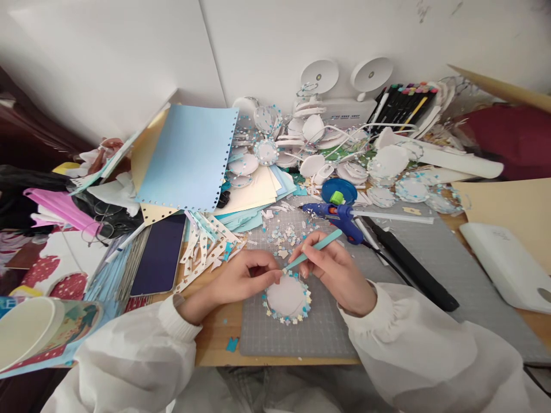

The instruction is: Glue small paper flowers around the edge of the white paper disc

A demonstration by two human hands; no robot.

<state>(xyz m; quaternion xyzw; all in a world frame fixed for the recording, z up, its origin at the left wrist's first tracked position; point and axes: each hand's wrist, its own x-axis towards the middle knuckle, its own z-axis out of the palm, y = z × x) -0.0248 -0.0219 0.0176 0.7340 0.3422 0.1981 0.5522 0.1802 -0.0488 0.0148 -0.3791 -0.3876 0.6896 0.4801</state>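
A white paper disc [284, 295] lies low on the grey cutting mat [297, 338], ringed by small blue, white and cream paper pieces. My left hand [243, 276] is at the ring's upper left edge, its fingers pinched there; whether a small piece is between them cannot be made out. My right hand [333, 267] is closed around light teal tweezers [321, 244], held like a pen. The tweezers' tip points down left to the top of the ring, close to my left fingertips. Loose small paper pieces [282, 232] lie scattered just beyond my hands.
A blue glue gun [344, 221] and a blue dish [339, 190] lie behind my right hand. Further right are a long black object [413, 267] and a white device [505, 267]. At left are a phone [158, 255], blue paper [189, 155] and a cup [30, 330]. Decorated white discs [390, 160] pile up at the back.
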